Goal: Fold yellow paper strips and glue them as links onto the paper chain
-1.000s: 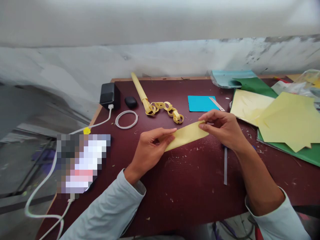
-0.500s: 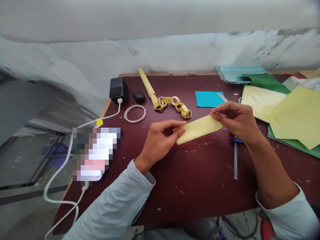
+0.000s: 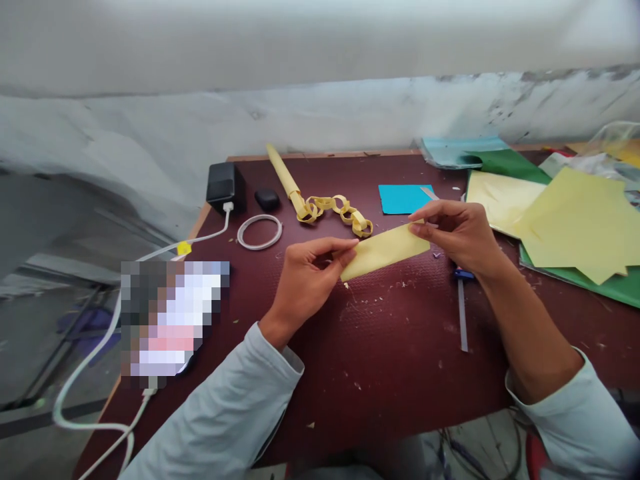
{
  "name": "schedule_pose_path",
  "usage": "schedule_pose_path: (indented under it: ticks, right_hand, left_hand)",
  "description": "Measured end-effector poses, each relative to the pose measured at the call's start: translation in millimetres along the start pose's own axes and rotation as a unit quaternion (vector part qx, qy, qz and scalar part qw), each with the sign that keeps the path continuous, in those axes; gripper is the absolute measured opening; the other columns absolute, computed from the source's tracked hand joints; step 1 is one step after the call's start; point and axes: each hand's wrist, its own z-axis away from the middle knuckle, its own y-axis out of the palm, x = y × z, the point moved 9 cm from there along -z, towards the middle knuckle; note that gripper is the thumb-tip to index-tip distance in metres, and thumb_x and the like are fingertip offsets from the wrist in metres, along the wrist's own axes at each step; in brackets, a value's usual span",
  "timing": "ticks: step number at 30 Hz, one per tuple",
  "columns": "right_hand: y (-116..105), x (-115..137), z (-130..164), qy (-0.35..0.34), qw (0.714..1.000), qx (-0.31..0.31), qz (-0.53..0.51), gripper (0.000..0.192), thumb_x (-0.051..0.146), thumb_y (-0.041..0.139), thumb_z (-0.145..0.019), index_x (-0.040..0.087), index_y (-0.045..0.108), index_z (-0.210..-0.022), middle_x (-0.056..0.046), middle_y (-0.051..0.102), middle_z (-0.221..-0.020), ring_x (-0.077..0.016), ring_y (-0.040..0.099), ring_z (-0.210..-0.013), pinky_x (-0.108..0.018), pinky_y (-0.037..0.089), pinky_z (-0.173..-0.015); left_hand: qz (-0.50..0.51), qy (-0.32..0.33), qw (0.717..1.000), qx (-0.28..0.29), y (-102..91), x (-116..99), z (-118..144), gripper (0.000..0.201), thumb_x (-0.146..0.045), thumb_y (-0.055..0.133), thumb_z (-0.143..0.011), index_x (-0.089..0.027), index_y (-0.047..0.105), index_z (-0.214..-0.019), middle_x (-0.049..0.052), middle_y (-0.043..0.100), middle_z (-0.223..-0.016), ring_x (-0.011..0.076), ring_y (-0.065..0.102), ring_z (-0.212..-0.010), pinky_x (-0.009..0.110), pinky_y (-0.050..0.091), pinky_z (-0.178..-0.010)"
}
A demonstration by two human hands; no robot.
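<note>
A strip of yellow paper is stretched between my two hands above the dark red table. My left hand pinches its left end between thumb and fingers. The upper right corner is pinched by my right hand. Behind the strip lies a yellow paper chain, joined to a rolled yellow paper tube. A blue paper rectangle rests beyond my right hand. Below that hand is a blue-handled tool with a long narrow grey strip, partly hidden.
Yellow sheets, green paper and a light blue packet are piled on the right. Leftward are a black charger, a black mouse-like object, a white ring and a blurred-out phone with a white cable.
The camera view has shifted slightly, so most things appear further left. Both hands still hold the yellow strip, now at a slightly different tilt.
</note>
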Motion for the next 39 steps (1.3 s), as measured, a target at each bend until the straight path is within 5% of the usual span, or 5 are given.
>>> schedule_pose_path:
  ticks: [19, 33, 39]
  right_hand:
    - [6.4, 12.6, -0.3, -0.029, 0.999, 0.031, -0.029, 0.019, 0.037, 0.098, -0.083, 0.028, 0.089, -0.096, -0.006, 0.082, -0.100, -0.0233, 0.072, -0.097, -0.044, 0.061, -0.086]
    - [2.7, 8.2, 0.5, -0.022, 0.999, 0.023, -0.034, 0.025, 0.039, 0.097, -0.084, 0.026, 0.088, -0.104, -0.007, 0.082, -0.103, -0.0235, 0.073, -0.097, -0.043, 0.062, -0.082]
    - [10.5, 6.0, 1.8, -0.032, 0.996, 0.057, 0.053, 0.052, 0.046, 0.100, -0.081, 0.025, 0.083, -0.125, -0.008, 0.080, -0.111, -0.0259, 0.073, -0.100, -0.048, 0.060, -0.093]
  left_hand:
    - [-0.027, 0.004, 0.999, -0.017, -0.2, 0.7, 2.5, 0.015, -0.027, 0.086, -0.094, -0.023, 0.091, -0.108, 0.007, 0.089, -0.102, 0.0181, 0.082, -0.086, 0.026, 0.067, -0.073]
    - [-0.054, 0.045, 0.997, -0.017, 0.8, -9.7, 4.6, 0.016, -0.024, 0.083, -0.097, -0.024, 0.091, -0.110, 0.005, 0.088, -0.101, 0.0168, 0.079, -0.085, 0.026, 0.063, -0.074]
    - [-0.064, 0.058, 0.996, -0.003, 7.5, -11.2, 6.3, 0.013, -0.019, 0.081, -0.098, -0.023, 0.090, -0.105, 0.003, 0.086, -0.096, 0.0155, 0.077, -0.082, 0.026, 0.059, -0.074]
